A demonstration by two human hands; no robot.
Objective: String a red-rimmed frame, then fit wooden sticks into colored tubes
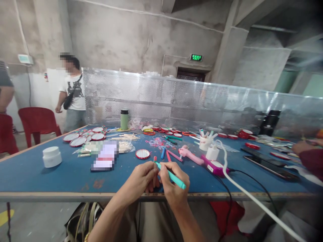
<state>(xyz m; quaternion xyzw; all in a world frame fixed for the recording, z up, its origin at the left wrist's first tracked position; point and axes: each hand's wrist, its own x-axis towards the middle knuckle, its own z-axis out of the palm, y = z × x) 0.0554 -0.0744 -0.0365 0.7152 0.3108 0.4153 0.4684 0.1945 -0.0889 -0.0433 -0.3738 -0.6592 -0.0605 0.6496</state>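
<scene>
My right hand (174, 179) is closed round a turquoise marker pen (179, 180) in a writing grip, its tip end pointing up and left. Close beside it, my left hand (143, 176) pinches a small thin stick with a red tip (155, 158), held upright; most of it is hidden by the fingers. The pen's end is near this stick, but I cannot tell whether they touch. Just beyond my hands lie a blue marker (163, 153), a red marker (168, 156) and a round red-rimmed lid (142, 154).
A phone (105, 156), a white jar (51, 157) and red-rimmed discs (78, 141) lie left. To the right are a pink handheld fan (190, 155), a pen cup (205, 143), a purple power strip (214, 167) with cables, and a co-worker's hand (302, 147). A perforated metal panel (151, 101) stands behind.
</scene>
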